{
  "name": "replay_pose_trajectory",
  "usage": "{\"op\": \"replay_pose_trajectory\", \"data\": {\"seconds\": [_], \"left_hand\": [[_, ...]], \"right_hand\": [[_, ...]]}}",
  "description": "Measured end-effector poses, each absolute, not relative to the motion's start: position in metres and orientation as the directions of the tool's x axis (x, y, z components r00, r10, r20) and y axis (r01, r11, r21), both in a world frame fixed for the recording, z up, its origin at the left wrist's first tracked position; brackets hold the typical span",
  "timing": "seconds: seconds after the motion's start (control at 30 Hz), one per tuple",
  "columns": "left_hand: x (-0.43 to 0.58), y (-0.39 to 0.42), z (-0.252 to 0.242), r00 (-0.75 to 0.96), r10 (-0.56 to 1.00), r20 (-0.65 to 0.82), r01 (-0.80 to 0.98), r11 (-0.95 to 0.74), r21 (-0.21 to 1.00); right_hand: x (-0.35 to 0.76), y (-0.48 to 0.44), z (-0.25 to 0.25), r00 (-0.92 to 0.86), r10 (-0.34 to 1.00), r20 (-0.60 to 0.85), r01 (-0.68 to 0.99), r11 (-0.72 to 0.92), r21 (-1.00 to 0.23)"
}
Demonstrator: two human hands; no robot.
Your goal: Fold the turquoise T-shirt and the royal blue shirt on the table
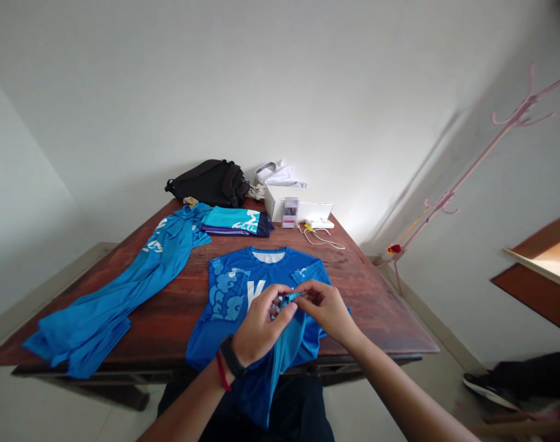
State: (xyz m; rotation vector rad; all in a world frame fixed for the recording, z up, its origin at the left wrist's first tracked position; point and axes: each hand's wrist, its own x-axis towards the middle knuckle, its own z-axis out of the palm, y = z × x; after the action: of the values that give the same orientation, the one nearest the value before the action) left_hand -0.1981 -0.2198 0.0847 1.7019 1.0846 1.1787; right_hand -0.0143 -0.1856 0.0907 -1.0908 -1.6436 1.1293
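A blue T-shirt (265, 264) with white lettering and a light cloud pattern lies spread on the wooden table, collar pointing away from me. Its lower part hangs over the front edge toward my lap. Above the shirt's middle, my left hand (265, 319) pinches a bunched piece of the blue fabric. My right hand (323, 307) grips the same piece from the other side, its fingertips close to the left ones. Both hands partly cover the lettering. A black band and a red cord are on the left wrist.
A crumpled lighter-blue garment (118, 288) stretches along the table's left side. Folded clothes (233, 220) are stacked behind the T-shirt. Farther back sit a black backpack (208, 182), a white box (275, 199) and a white cable (323, 239). A pink coat rack (468, 159) leans at right.
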Motion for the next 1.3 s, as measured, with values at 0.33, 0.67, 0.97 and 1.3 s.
{"op": "replay_pose_trajectory", "data": {"seconds": [0.33, 0.67, 0.97, 1.3], "left_hand": [[-0.199, -0.212, 0.079, 0.135, 0.918, 0.372, 0.253, -0.395, 0.883], [-0.201, -0.213, 0.091, 0.261, 0.858, 0.443, 0.320, -0.510, 0.799], [-0.189, -0.234, 0.081, 0.313, 0.919, 0.238, 0.263, -0.325, 0.908], [-0.173, -0.289, 0.049, 0.218, 0.968, 0.124, 0.463, -0.214, 0.860]], "right_hand": [[-0.016, -0.177, 0.099, -0.250, 0.917, 0.311, 0.380, 0.389, -0.839], [-0.009, -0.180, 0.122, -0.493, 0.736, 0.465, 0.364, 0.659, -0.658], [-0.004, -0.186, 0.149, -0.476, 0.782, 0.402, 0.477, 0.613, -0.630], [0.024, -0.196, 0.191, -0.444, 0.663, 0.602, 0.593, 0.722, -0.357]]}}
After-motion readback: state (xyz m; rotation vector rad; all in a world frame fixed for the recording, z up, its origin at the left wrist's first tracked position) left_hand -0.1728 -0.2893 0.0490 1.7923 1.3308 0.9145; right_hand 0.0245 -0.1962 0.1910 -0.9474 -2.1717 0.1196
